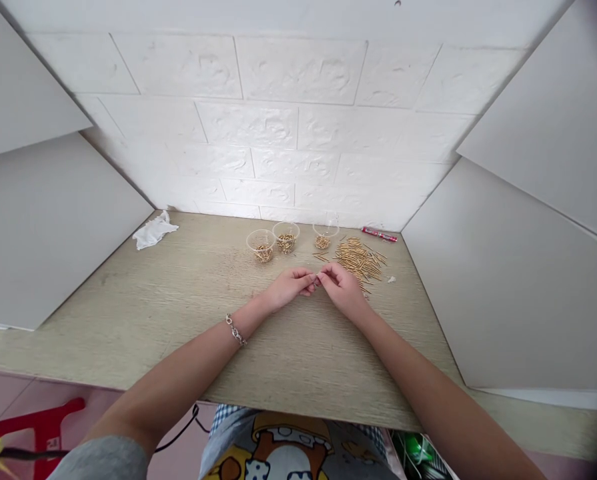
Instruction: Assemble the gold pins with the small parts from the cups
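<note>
My left hand (292,287) and my right hand (342,288) meet fingertip to fingertip above the table, both in a pinch. Whatever lies between the fingers is too small and covered to make out. Just beyond my right hand spreads a pile of thin gold-coloured metal pins (359,259), partly hidden by that hand. A few loose gold pins (321,256) lie apart, left of the pile. Behind my hands stand three clear plastic cups: the left cup (252,247), the middle cup (278,235) and the right cup (334,231). Each contains small gold-coloured pieces.
A crumpled white tissue (154,231) lies at the back left of the wooden table (298,360). A red wrapped tube (379,235) rests at the back right, and a white scrap (391,279) beside the pile. Grey panels (523,280) and a white brick-pattern wall (273,127) enclose the table.
</note>
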The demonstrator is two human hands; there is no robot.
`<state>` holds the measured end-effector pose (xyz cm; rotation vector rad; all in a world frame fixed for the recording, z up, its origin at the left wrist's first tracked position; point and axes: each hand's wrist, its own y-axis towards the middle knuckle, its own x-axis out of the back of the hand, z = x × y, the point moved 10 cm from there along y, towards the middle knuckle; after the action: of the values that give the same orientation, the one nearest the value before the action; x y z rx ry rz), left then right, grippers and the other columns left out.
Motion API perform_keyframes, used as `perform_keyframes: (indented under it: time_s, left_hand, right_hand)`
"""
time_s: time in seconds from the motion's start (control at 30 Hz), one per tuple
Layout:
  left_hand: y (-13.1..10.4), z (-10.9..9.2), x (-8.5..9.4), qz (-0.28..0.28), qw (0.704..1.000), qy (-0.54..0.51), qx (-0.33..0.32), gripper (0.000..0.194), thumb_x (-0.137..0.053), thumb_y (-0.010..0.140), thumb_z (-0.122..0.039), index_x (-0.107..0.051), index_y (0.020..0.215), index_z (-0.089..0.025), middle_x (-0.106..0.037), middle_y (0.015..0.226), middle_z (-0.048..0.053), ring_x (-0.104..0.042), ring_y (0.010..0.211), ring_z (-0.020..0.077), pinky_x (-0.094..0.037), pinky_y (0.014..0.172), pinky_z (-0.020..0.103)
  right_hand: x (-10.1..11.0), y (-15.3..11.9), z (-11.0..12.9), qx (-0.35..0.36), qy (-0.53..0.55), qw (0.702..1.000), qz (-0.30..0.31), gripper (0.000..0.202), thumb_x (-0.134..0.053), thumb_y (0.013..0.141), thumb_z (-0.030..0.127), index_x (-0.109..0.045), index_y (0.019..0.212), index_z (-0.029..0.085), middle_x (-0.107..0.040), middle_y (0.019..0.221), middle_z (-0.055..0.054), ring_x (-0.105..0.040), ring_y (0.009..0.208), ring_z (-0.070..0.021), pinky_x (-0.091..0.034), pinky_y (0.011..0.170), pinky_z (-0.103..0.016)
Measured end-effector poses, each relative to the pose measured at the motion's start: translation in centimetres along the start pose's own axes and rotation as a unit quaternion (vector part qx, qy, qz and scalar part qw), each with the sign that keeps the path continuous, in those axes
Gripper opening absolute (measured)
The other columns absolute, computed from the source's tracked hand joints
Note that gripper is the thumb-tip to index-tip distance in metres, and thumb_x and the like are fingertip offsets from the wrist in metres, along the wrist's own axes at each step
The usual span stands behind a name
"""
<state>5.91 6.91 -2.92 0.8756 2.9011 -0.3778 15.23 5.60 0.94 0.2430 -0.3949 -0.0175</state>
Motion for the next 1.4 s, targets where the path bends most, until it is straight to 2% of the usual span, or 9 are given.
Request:
perform_keyframes:
  time_s: [0.27,0.53,0.73,1.0,1.23,1.4]
  left_hand:
    - [0.1,-0.2,-0.2,0.015,1.000,0.018,-0.008,0.036,-0.066,0.066,-0.048,-0.060,0.069,-0.013,-0.056,0.064,-0.002,-0.048,0.060,0.0067,-0.040,0.062,0.021]
    - [0.1,-0.1,-0.2,0.021,1.000,0.022,-0.004,0.036,-0.067,0.065,-0.048,-0.061,0.071,-0.013,-0.057,0.065,-0.001,-0.050,0.063,0.0075,-0.040,0.063,0.021]
    - [0.3,0.3,-0.1,0.030,0.999,0.012,0.001,0.035,-0.067,0.065,-0.047,-0.059,0.070,-0.013,-0.056,0.066,-0.001,-0.050,0.063,0.0072,-0.040,0.064,0.022]
    - [0.3,0.1,0.4,0.038,0.993,0.112,-0.007,0.031,-0.059,0.072,-0.044,-0.058,0.071,-0.013,-0.053,0.066,-0.002,-0.049,0.064,0.0085,-0.042,0.064,0.023]
    - [-0.3,-0.8,0.4,0.061,0.968,0.244,-0.017,0.027,-0.050,0.078,-0.039,-0.058,0.074,-0.014,-0.052,0.065,-0.001,-0.046,0.060,0.0084,-0.036,0.054,0.021]
    - [-0.5,-1.0,0.4,0.074,0.964,0.256,-0.014,0.026,-0.049,0.078,-0.038,-0.058,0.074,-0.014,-0.052,0.066,-0.001,-0.047,0.061,0.0087,-0.038,0.055,0.021]
  right_hand:
    - [-0.2,-0.2,0.8,0.030,-0.075,0.997,0.020,0.011,-0.042,0.081,0.029,-0.049,0.076,0.022,-0.057,0.064,0.002,-0.050,0.055,-0.0140,-0.038,0.053,-0.026]
    - [-0.6,-0.3,1.3,0.072,-0.127,0.988,0.044,0.016,-0.039,0.084,0.027,-0.050,0.074,0.021,-0.053,0.061,0.002,-0.046,0.054,-0.0131,-0.034,0.053,-0.025]
    - [-0.4,0.0,1.4,0.085,-0.133,0.987,0.042,0.013,-0.045,0.080,0.027,-0.055,0.074,0.021,-0.059,0.068,-0.001,-0.052,0.062,-0.0145,-0.039,0.058,-0.025]
    - [-0.8,-0.2,2.0,0.114,-0.155,0.979,0.062,0.015,-0.046,0.082,0.021,-0.059,0.074,0.020,-0.061,0.072,-0.001,-0.054,0.066,-0.0134,-0.039,0.059,-0.024]
    - [-1.6,-0.6,2.3,0.141,-0.187,0.966,0.111,0.017,-0.046,0.084,0.018,-0.060,0.077,0.019,-0.061,0.074,-0.002,-0.053,0.068,-0.0130,-0.037,0.063,-0.024]
    - [-1.8,-0.7,2.3,0.142,-0.202,0.960,0.135,0.017,-0.045,0.085,0.017,-0.062,0.080,0.019,-0.061,0.075,-0.002,-0.053,0.070,-0.0132,-0.037,0.064,-0.025]
